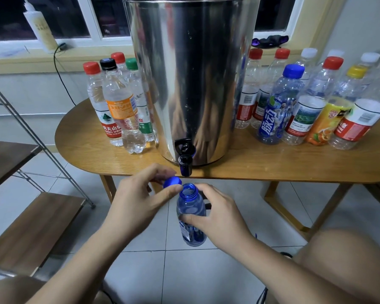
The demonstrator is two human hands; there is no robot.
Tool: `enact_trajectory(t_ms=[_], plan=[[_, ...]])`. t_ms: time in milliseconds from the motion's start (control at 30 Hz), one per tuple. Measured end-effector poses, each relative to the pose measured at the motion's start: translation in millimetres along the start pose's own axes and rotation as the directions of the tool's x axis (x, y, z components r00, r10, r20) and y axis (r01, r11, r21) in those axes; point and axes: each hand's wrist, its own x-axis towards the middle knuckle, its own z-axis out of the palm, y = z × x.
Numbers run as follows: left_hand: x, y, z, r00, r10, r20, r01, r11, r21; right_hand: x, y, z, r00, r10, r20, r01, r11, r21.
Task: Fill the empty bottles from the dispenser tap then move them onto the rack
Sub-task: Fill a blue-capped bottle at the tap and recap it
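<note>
Both arms reach forward below the wooden table: the right hand grips an uncapped blue bottle, upright just under the steel dispenser's black tap, while the left hand pinches its blue cap beside the mouth. Capped bottles flank the dispenser.

On my feed I see, in front of the table, a left grip and right grip with short trimmed nails on bare forearms, and nearer me than the table a bare left knee and right knee.
</note>
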Motion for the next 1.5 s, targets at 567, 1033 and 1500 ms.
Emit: enact_trajectory(t_ms=[567,1033,1500], plan=[[-12.1,7.8,8.1,0.982,0.126,0.137,-0.173,0.894,0.414,-11.2,-6.0,11.3,0.983,-0.102,0.155,0.120,0.987,-0.110],[-11.9,9.2,-0.4,0.969,0.173,0.176,-0.225,0.914,0.337,-6.4,-13.6,8.0,0.987,0.017,0.162,0.006,0.990,-0.140],[-10.9,7.5,2.7,0.922,0.184,0.340,-0.281,0.923,0.264,-5.4,-7.8,3.6,0.991,0.022,0.130,0.000,0.987,-0.161]])
